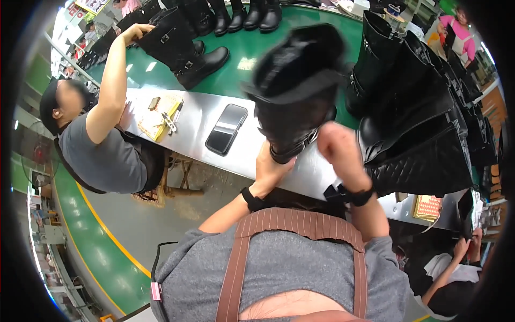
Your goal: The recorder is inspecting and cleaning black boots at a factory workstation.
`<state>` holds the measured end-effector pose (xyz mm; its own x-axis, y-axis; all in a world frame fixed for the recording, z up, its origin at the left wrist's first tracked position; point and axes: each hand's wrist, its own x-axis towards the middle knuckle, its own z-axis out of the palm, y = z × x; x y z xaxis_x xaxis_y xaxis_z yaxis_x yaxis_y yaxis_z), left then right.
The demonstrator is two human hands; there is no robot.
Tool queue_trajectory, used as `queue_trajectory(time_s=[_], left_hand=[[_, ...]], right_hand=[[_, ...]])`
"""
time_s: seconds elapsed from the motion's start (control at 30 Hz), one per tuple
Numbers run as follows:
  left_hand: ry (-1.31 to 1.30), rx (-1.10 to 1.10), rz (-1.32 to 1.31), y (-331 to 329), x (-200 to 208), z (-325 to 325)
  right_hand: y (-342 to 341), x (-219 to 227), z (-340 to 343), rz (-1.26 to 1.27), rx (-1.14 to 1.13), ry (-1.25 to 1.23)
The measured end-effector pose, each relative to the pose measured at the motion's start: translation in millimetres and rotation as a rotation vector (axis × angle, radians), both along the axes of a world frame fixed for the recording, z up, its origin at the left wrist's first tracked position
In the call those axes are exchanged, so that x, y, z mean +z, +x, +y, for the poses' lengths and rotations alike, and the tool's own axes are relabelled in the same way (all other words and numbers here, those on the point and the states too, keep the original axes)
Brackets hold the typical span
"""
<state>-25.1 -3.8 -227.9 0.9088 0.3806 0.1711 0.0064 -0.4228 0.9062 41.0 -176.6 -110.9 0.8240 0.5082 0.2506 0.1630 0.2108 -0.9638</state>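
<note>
A black boot [298, 104] with straps and buckles is in front of me above the metal edge of the bench, its wide shaft opening tipped up and blurred by motion. My left hand [272, 165] is closed around its lower part. Close by on the boot's right side is my right hand [341, 150]. That hand is blurred and its fingers look curled, but whether it grips anything is unclear. A black strap circles each of my wrists.
On the metal strip [193, 107] lie a phone [226, 129] and a yellow pad [161, 118] with small tools. Tall black boots [407, 102] crowd the right; more line the green bench [241, 59]. A co-worker [110, 139] at left holds another boot [179, 51]. Another person's hands [466, 247] show lower right.
</note>
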Motion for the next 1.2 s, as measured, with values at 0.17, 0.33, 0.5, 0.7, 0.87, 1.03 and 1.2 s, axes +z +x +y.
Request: queue_trajectory(time_s=[0.17,0.33,0.5,0.7,0.87,1.03,1.2], left_hand=[[-0.017,-0.049,-0.044,0.1,-2.9,-5.6],[-0.005,-0.018,-0.073,4.3,-6.0,-8.5],[0.037,-0.113,-0.012,2.3,7.3,-2.1],[0.045,-0.049,-0.731,7.6,105.6,21.7],[-0.279,-0.165,-0.784,27.1,187.4,10.9],[-0.096,0.016,-0.770,27.5,198.8,-3.6],[-0.232,0.022,-0.778,29.1,196.9,-3.5]], right_hand=[[-3.2,96.5,-12.6,0.096,0.163,0.150],[13.1,69.2,11.7,-0.025,-0.016,0.155],[10.1,46.9,15.7,-0.161,-0.143,0.148],[5.6,48.0,18.8,-0.241,-0.245,0.143],[7.8,52.9,33.9,-0.367,-0.320,0.190],[14.2,61.9,41.7,-0.300,-0.355,0.068],[21.4,64.7,44.2,-0.198,-0.211,0.194]])
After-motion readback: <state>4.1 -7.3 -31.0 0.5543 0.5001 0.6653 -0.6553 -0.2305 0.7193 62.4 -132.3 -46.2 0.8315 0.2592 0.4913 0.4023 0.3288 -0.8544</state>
